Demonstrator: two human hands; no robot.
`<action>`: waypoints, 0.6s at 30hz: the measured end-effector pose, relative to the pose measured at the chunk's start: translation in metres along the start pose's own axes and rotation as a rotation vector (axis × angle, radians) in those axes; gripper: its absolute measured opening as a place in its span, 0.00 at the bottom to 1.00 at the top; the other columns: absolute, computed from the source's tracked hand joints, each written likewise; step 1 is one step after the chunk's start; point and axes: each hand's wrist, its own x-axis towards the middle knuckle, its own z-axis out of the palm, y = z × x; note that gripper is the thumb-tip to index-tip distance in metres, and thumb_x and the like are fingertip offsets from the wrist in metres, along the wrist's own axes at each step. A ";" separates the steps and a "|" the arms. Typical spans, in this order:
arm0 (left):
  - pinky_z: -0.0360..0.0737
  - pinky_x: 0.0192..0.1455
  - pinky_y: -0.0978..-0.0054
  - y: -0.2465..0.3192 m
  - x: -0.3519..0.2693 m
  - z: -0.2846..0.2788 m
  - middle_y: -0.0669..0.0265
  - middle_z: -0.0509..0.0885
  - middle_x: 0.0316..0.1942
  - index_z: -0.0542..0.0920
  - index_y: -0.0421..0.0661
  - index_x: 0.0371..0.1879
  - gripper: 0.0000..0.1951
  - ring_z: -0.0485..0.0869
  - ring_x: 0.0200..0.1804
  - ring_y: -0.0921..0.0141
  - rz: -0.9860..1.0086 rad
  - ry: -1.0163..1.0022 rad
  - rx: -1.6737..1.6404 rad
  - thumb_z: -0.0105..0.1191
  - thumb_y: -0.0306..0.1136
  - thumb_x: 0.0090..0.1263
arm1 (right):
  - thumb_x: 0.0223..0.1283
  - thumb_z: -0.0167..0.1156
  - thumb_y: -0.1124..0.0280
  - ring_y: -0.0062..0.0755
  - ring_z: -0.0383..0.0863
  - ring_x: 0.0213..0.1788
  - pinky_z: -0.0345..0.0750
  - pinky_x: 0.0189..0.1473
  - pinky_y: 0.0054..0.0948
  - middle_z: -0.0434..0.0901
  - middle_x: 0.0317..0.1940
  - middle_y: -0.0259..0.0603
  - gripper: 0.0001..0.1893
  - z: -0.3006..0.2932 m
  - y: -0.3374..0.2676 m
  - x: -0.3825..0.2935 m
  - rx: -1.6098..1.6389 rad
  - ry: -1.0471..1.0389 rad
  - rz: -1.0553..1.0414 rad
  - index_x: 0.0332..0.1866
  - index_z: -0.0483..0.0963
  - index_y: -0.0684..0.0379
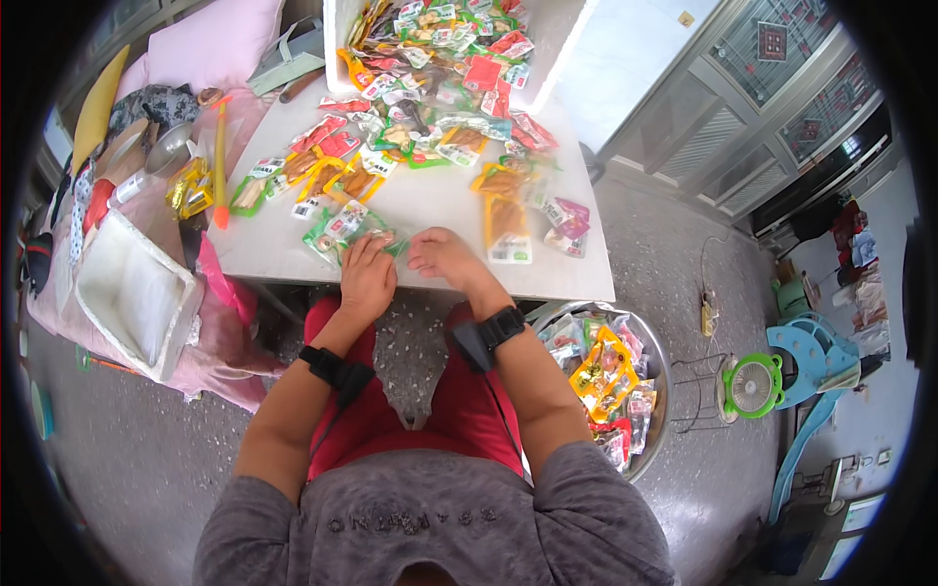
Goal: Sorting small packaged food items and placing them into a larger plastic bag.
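My left hand [368,272] rests with its fingertips over clear, green-edged food packets [335,233] near the table's front edge. Its palm side is hidden, so a grip cannot be made out. Just to the right, my right hand [448,258] is held over the table with loosely curled fingers and nothing visible between them. Yellow-edged packets [506,227] with brown food lie to its right, beside a purple-and-clear packet [568,223]. More yellow-edged packets [359,179] lie beyond my left hand, next to a green-edged packet [256,187] with pale food.
A white foam box [332,47] at the table's [432,201] far side spills mixed packets. Below the right corner stands a metal basin [663,410] of packets. To the left, an empty foam box [139,293] sits on pink cloth. A green fan [752,386] stands at right.
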 end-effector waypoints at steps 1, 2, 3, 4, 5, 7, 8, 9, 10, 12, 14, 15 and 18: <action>0.58 0.47 0.63 0.000 -0.001 0.000 0.64 0.69 0.42 0.70 0.42 0.18 0.02 0.64 0.47 0.60 -0.001 -0.003 0.004 0.45 0.26 0.45 | 0.46 0.47 0.72 0.22 0.71 0.28 0.69 0.27 0.20 0.70 0.26 0.34 0.08 -0.015 -0.008 0.000 -0.029 0.041 -0.033 0.35 0.65 0.59; 0.58 0.47 0.63 -0.001 -0.002 0.000 0.64 0.69 0.42 0.70 0.42 0.18 0.02 0.64 0.47 0.60 -0.002 -0.004 0.003 0.45 0.26 0.45 | 0.46 0.47 0.73 0.25 0.72 0.29 0.69 0.27 0.21 0.70 0.26 0.36 0.08 -0.032 -0.012 0.002 -0.008 0.099 -0.171 0.34 0.65 0.60; 0.58 0.47 0.64 0.000 -0.002 0.001 0.64 0.69 0.42 0.69 0.42 0.18 0.02 0.64 0.47 0.60 0.000 0.016 -0.004 0.46 0.25 0.44 | 0.46 0.47 0.73 0.28 0.72 0.30 0.69 0.28 0.23 0.71 0.26 0.38 0.08 -0.055 -0.014 0.005 0.013 0.164 -0.312 0.34 0.65 0.62; 0.59 0.46 0.64 0.003 0.000 0.003 0.64 0.69 0.42 0.69 0.42 0.17 0.02 0.64 0.47 0.60 0.007 0.034 -0.014 0.46 0.25 0.44 | 0.45 0.47 0.73 0.32 0.72 0.31 0.69 0.29 0.25 0.71 0.26 0.41 0.09 -0.095 -0.009 0.020 -0.536 0.456 -0.633 0.34 0.65 0.63; 0.59 0.46 0.64 0.005 0.002 0.007 0.64 0.69 0.42 0.69 0.42 0.17 0.02 0.64 0.47 0.60 0.014 0.032 -0.023 0.46 0.25 0.44 | 0.44 0.47 0.72 0.36 0.71 0.32 0.69 0.31 0.27 0.71 0.27 0.44 0.10 -0.131 -0.006 0.034 -1.105 0.736 -0.925 0.33 0.65 0.65; 0.59 0.46 0.64 -0.002 -0.003 0.006 0.64 0.69 0.42 0.69 0.42 0.17 0.01 0.64 0.47 0.59 -0.008 0.049 -0.033 0.46 0.25 0.44 | 0.43 0.48 0.71 0.43 0.70 0.35 0.67 0.35 0.28 0.70 0.30 0.49 0.12 -0.140 -0.036 0.030 -0.603 0.914 -0.553 0.34 0.65 0.66; 0.59 0.46 0.64 -0.004 -0.004 0.007 0.64 0.69 0.42 0.69 0.42 0.17 0.01 0.64 0.47 0.59 -0.012 0.052 -0.030 0.46 0.25 0.44 | 0.43 0.48 0.71 0.43 0.70 0.35 0.67 0.35 0.28 0.70 0.30 0.49 0.12 -0.150 -0.041 0.033 -0.604 0.909 -0.555 0.34 0.65 0.66; 0.59 0.46 0.64 -0.003 -0.004 0.007 0.64 0.69 0.42 0.69 0.42 0.16 0.01 0.64 0.47 0.59 -0.016 0.053 -0.028 0.46 0.24 0.44 | 0.42 0.49 0.69 0.42 0.70 0.36 0.67 0.36 0.30 0.70 0.32 0.48 0.13 -0.158 -0.044 0.034 -0.731 1.033 -0.529 0.35 0.66 0.65; 0.59 0.46 0.64 -0.003 -0.004 0.007 0.64 0.69 0.42 0.69 0.42 0.16 0.01 0.64 0.47 0.59 -0.019 0.054 -0.026 0.45 0.24 0.44 | 0.42 0.51 0.67 0.41 0.70 0.38 0.66 0.37 0.33 0.71 0.34 0.47 0.14 -0.163 -0.045 0.037 -0.859 1.156 -0.499 0.36 0.66 0.63; 0.59 0.46 0.64 -0.002 -0.005 0.007 0.64 0.69 0.42 0.69 0.42 0.16 0.01 0.64 0.47 0.59 -0.021 0.053 -0.020 0.46 0.24 0.44 | 0.41 0.51 0.66 0.39 0.69 0.40 0.65 0.39 0.37 0.71 0.35 0.46 0.15 -0.160 -0.043 0.048 -0.994 1.038 -0.297 0.37 0.67 0.61; 0.59 0.46 0.63 0.003 -0.002 0.009 0.64 0.68 0.42 0.69 0.42 0.16 0.01 0.64 0.47 0.59 -0.011 0.052 -0.026 0.46 0.24 0.44 | 0.42 0.47 0.61 0.35 0.66 0.44 0.60 0.42 0.43 0.71 0.36 0.40 0.15 -0.167 -0.029 0.062 -1.285 0.811 -0.040 0.36 0.69 0.57; 0.59 0.46 0.63 0.000 -0.004 0.006 0.63 0.68 0.42 0.69 0.42 0.16 0.01 0.64 0.46 0.59 -0.016 0.040 -0.009 0.46 0.24 0.44 | 0.42 0.47 0.61 0.35 0.66 0.44 0.60 0.42 0.43 0.71 0.36 0.40 0.15 -0.152 -0.021 0.068 -1.283 0.797 -0.045 0.36 0.69 0.57; 0.59 0.46 0.63 -0.002 -0.004 0.005 0.62 0.68 0.42 0.69 0.42 0.16 0.02 0.64 0.46 0.59 -0.010 0.030 0.012 0.46 0.24 0.43 | 0.44 0.43 0.59 0.34 0.66 0.44 0.60 0.42 0.39 0.72 0.34 0.38 0.14 -0.101 -0.002 0.065 -1.604 0.779 -0.073 0.32 0.71 0.56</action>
